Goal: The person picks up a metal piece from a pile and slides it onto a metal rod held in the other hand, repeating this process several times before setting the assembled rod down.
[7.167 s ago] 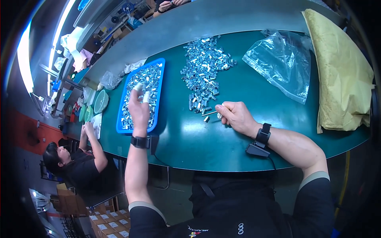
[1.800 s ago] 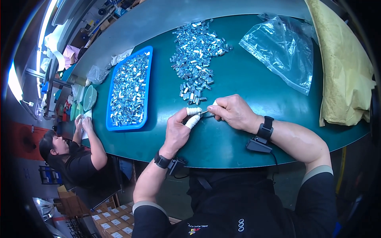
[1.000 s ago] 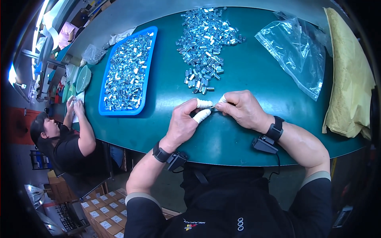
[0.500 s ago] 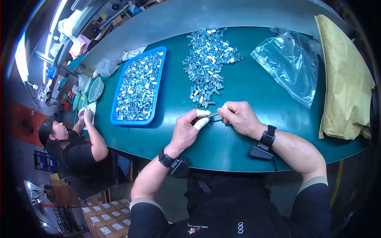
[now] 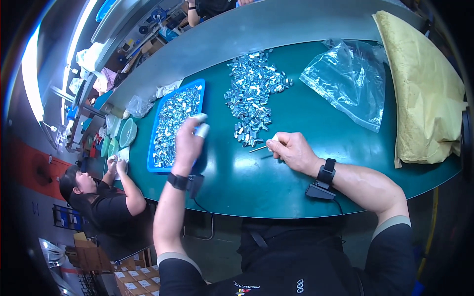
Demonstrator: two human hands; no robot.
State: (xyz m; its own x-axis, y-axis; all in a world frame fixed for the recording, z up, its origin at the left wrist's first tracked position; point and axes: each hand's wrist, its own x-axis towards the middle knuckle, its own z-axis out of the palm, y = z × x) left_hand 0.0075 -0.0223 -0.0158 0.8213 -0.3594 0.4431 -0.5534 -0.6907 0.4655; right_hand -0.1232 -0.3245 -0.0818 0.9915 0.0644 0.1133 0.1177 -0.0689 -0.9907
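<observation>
My left hand (image 5: 189, 142) is raised over the right edge of the blue tray (image 5: 154, 159), which is full of small shiny metal parts. White covers sit on its fingertips, and I cannot see whether they pinch a part. My right hand (image 5: 292, 149) rests on the green table (image 5: 276, 182) and holds a thin stick-like tool (image 5: 258, 148) that points left. A loose heap of metal parts (image 5: 253, 96) lies just beyond both hands. Each wrist carries a black band, with a small black box (image 5: 317, 191) wired to the right one.
A clear plastic bag (image 5: 348, 79) lies at the back right, next to a yellow cloth bag (image 5: 425, 84) along the table's right edge. A co-worker in black (image 5: 101, 197) sits at the left end. Shelves and clutter stand beyond the table's far side.
My left hand has left my right hand and swung left and up to the blue tray. My right hand stays in place with the thin tool.
</observation>
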